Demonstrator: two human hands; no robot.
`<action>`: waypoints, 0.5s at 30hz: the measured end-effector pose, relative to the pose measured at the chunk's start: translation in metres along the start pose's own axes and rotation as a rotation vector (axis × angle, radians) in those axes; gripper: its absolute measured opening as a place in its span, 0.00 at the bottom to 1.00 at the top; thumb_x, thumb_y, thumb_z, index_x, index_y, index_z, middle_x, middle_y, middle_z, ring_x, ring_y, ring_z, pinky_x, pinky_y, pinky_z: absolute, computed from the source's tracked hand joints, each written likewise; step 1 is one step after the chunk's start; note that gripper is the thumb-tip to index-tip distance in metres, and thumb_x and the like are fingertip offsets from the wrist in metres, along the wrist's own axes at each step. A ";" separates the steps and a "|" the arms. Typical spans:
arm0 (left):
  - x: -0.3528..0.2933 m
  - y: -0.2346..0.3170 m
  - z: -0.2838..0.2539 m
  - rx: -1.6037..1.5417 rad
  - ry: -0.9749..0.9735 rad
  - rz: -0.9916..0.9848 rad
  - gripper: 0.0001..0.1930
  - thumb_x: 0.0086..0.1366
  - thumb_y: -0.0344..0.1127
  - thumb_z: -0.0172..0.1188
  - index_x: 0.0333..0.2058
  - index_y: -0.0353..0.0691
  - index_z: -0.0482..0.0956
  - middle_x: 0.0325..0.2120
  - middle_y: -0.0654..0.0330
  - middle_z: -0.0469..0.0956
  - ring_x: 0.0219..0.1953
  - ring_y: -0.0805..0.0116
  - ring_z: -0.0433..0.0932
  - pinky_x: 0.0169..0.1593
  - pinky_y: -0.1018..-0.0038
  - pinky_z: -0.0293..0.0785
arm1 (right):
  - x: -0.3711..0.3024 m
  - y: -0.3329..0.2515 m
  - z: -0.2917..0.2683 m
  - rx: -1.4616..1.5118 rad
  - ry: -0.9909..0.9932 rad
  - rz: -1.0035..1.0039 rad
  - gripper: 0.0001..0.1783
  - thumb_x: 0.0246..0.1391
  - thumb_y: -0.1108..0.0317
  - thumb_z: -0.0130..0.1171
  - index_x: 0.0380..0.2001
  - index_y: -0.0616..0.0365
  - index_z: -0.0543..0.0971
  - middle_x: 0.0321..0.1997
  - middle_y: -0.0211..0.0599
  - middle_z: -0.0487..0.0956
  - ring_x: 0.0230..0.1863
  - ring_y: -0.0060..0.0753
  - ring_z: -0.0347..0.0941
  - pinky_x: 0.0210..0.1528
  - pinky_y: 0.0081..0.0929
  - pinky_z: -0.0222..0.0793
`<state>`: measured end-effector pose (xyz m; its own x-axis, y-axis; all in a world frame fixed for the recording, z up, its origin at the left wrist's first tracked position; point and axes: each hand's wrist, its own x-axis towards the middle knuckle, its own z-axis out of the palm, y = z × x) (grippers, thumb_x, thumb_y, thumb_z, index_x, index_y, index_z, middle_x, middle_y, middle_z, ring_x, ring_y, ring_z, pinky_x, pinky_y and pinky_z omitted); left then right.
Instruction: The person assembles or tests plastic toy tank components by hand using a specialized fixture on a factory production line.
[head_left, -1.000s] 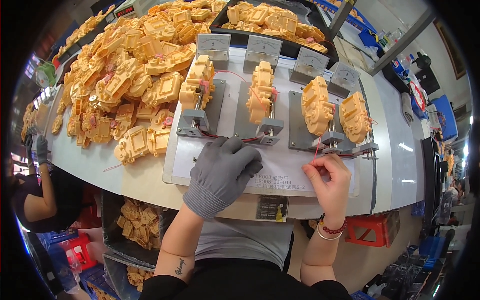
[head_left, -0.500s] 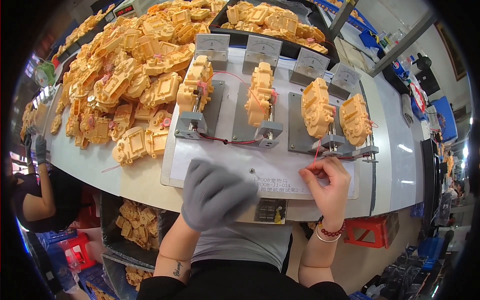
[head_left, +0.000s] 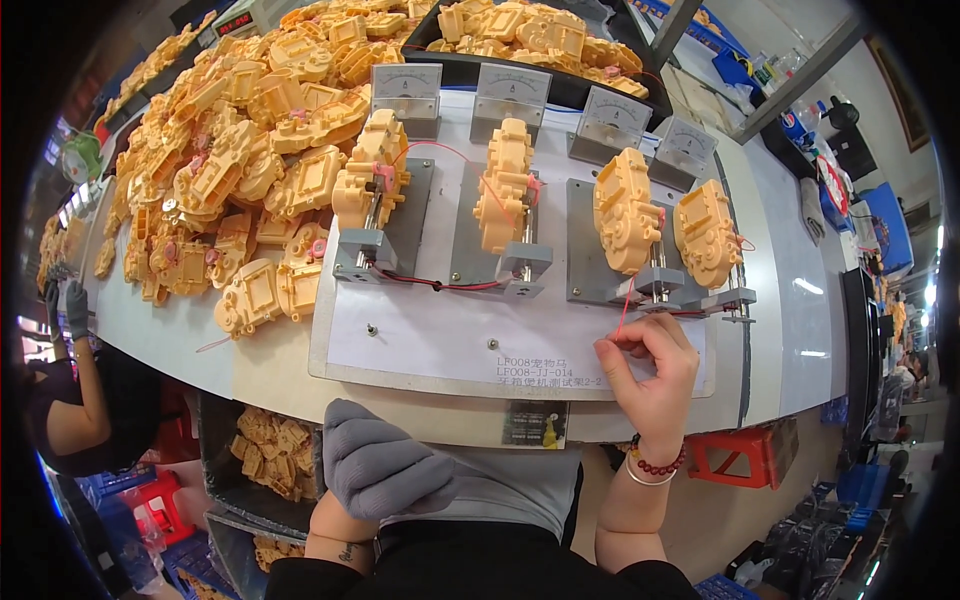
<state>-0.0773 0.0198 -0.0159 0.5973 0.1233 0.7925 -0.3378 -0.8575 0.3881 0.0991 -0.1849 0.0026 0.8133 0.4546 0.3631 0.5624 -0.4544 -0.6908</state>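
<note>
Thumb and forefinger of the bare right hand (head_left: 650,375) are pinched together on a thin red wire (head_left: 627,303), over the front right corner of a white board (head_left: 420,350). The gloved left hand (head_left: 382,465) is curled, fingers together, below the worktop's (head_left: 270,374) near edge; nothing shows in it. The wire rises toward the third from left of four yellow housings (head_left: 624,212). Each has its own fixture with a meter (head_left: 510,90) behind: all four places are filled. A heap of loose housings (head_left: 240,150) covers the worktop's left side; whether those are finished cannot be told.
</note>
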 end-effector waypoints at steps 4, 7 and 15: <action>-0.002 -0.001 -0.001 -0.013 0.012 0.010 0.11 0.44 0.38 0.69 0.27 0.58 0.77 0.27 0.78 0.72 0.29 0.75 0.71 0.35 0.74 0.64 | 0.000 0.000 0.000 0.012 -0.002 0.007 0.07 0.42 0.73 0.68 0.24 0.62 0.79 0.26 0.39 0.75 0.27 0.35 0.75 0.30 0.26 0.71; -0.002 -0.002 -0.002 -0.002 0.000 0.015 0.11 0.43 0.39 0.69 0.26 0.58 0.77 0.27 0.78 0.72 0.29 0.74 0.71 0.35 0.73 0.65 | -0.001 0.002 0.000 0.002 0.005 0.001 0.07 0.42 0.73 0.68 0.24 0.62 0.79 0.26 0.39 0.75 0.27 0.35 0.74 0.30 0.26 0.71; -0.001 -0.002 -0.003 0.033 0.013 0.004 0.12 0.41 0.38 0.70 0.26 0.59 0.77 0.26 0.78 0.72 0.28 0.75 0.71 0.34 0.74 0.65 | -0.001 0.003 0.000 0.005 0.007 -0.010 0.07 0.42 0.73 0.68 0.24 0.62 0.79 0.25 0.38 0.75 0.27 0.35 0.74 0.30 0.26 0.70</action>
<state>-0.0792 0.0226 -0.0156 0.5862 0.1265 0.8002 -0.3154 -0.8742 0.3693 0.0998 -0.1865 0.0002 0.8085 0.4539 0.3746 0.5701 -0.4460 -0.6900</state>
